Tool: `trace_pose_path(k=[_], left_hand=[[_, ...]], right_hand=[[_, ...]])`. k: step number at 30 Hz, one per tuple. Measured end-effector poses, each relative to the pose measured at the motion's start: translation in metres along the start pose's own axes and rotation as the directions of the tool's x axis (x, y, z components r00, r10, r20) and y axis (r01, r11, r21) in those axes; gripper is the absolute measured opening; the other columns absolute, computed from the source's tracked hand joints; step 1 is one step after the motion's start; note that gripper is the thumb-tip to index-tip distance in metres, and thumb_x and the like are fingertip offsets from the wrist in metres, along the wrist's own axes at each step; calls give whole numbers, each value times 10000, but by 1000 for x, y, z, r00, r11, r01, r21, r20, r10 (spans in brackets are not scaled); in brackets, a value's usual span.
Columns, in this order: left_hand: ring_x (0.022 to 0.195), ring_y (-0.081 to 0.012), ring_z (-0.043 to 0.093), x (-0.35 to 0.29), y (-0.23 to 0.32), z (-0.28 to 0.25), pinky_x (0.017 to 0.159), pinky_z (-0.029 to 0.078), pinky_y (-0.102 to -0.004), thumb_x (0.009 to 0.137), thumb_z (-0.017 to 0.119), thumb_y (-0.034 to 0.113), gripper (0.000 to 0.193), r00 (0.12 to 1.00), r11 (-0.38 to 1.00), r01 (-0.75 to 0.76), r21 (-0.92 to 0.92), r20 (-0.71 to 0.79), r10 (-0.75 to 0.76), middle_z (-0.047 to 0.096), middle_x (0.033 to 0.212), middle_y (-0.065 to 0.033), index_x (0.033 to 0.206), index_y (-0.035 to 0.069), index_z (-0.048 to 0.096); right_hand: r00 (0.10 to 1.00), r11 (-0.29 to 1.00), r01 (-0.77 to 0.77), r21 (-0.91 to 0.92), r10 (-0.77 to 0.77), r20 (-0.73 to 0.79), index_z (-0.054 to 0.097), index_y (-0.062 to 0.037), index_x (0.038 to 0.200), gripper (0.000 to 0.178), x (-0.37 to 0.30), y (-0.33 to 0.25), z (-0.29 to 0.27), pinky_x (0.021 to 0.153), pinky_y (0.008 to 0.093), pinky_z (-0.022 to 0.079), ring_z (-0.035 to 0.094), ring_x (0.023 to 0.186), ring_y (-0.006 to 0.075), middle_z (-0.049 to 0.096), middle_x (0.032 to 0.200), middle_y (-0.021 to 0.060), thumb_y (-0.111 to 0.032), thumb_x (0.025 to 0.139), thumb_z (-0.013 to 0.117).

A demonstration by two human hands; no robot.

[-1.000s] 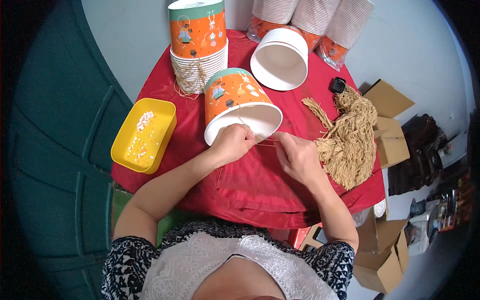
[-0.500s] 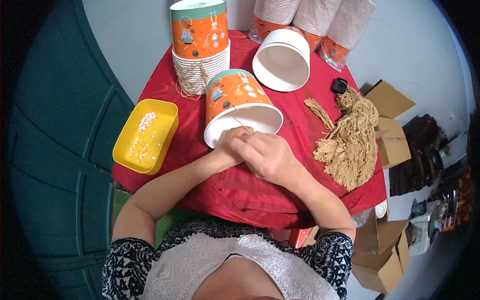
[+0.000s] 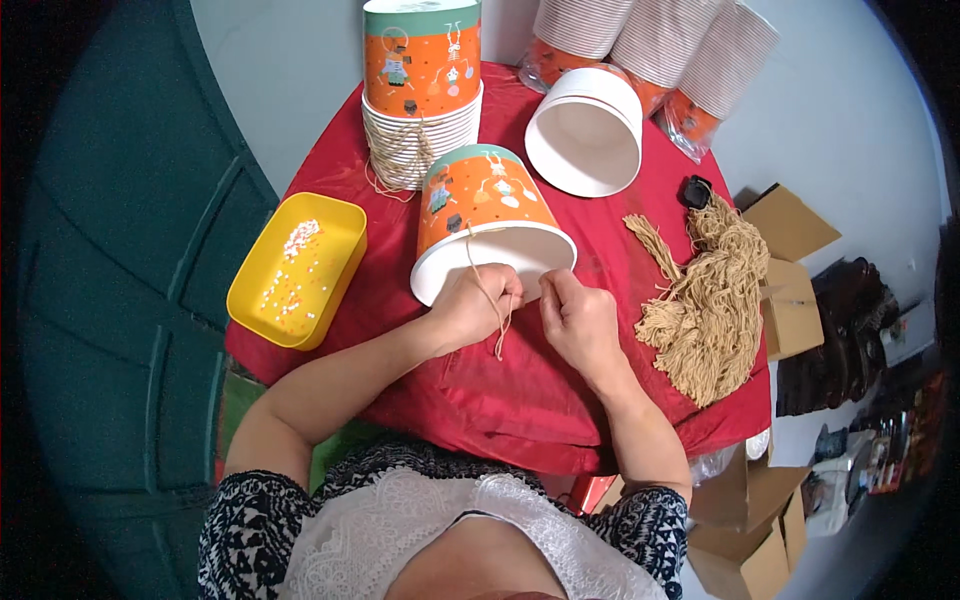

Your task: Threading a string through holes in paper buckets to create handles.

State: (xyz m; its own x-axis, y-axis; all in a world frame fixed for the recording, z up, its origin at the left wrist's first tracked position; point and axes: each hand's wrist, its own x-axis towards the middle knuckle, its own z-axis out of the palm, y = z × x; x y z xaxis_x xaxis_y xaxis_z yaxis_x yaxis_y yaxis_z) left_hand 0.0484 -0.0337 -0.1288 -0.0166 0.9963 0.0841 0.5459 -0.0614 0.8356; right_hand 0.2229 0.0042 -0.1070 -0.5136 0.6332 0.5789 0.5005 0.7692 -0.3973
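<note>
An orange and green paper bucket (image 3: 490,200) lies tilted on the table, its white-rimmed mouth facing me. A thin tan string (image 3: 472,250) comes from the bucket's side near the rim and drapes over my left hand (image 3: 475,305), its loose end hanging below. That hand is closed at the mouth's lower edge, with string at its curled fingers. Just right of it, apart, my right hand (image 3: 580,318) is closed in a pinch beside the rim. Whatever its fingertips hold is too small to make out.
At left stands a yellow tray (image 3: 340,270) with small white and orange beads. A bucket stack (image 3: 420,130) with string around it stands behind; another white bucket (image 3: 585,135) lies at the back. A tan string bundle (image 3: 715,300) lies right, below bagged bucket stacks (image 3: 665,45).
My hands were together at the bucket's rim; now they are apart, the right one shifted right. The string's loose end now hangs over my left hand. The view has shifted slightly.
</note>
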Motion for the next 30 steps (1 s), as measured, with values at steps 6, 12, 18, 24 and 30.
trace_pose_path(k=[6, 12, 18, 24, 30], left_hand=[[696, -264, 681, -1, -2, -1, 634, 528, -378, 845, 655, 100, 74, 997, 997, -78, 9, -19, 78, 682, 751, -134, 813, 33, 650], [695, -287, 677, 2, -9, 2, 631, 527, -392, 834, 669, 112, 67, 996, 995, -85, 55, -31, 87, 676, 752, -145, 807, 52, 652], [695, -313, 671, 6, -7, 2, 628, 520, -406, 830, 675, 104, 80, 994, 995, -95, 31, -50, 96, 667, 739, -151, 795, 47, 630], [723, -322, 669, 13, -4, -3, 652, 513, -413, 842, 684, 117, 125, 994, 992, -109, 67, 15, 108, 664, 751, -147, 817, 30, 599], [730, -331, 668, 11, 1, -3, 659, 514, -411, 848, 685, 124, 142, 998, 996, -61, 61, 11, 60, 666, 768, -156, 842, 17, 592]], right_hand=[[988, 997, -57, 59, 47, 148, 628, -18, 986, 179, -2, -1, 3, 540, 492, 526, 658, 595, 387, 633, 633, 213, -107, 831, 640], [977, 999, -29, 25, 23, 211, 614, -26, 993, 159, -4, 8, 12, 521, 500, 512, 644, 571, 396, 609, 600, 220, -90, 848, 620], [976, 999, -37, -17, 39, 215, 587, -6, 944, 114, -3, 8, 14, 498, 505, 495, 634, 558, 402, 601, 588, 223, -77, 858, 612], [980, 998, -56, -4, 56, 192, 567, 6, 945, 113, -2, 13, 16, 519, 510, 501, 640, 584, 412, 612, 616, 229, -54, 855, 602], [981, 978, -137, 159, 112, 160, 579, 10, 1008, 170, -1, 19, 15, 607, 496, 534, 670, 685, 408, 658, 721, 234, -51, 850, 593]])
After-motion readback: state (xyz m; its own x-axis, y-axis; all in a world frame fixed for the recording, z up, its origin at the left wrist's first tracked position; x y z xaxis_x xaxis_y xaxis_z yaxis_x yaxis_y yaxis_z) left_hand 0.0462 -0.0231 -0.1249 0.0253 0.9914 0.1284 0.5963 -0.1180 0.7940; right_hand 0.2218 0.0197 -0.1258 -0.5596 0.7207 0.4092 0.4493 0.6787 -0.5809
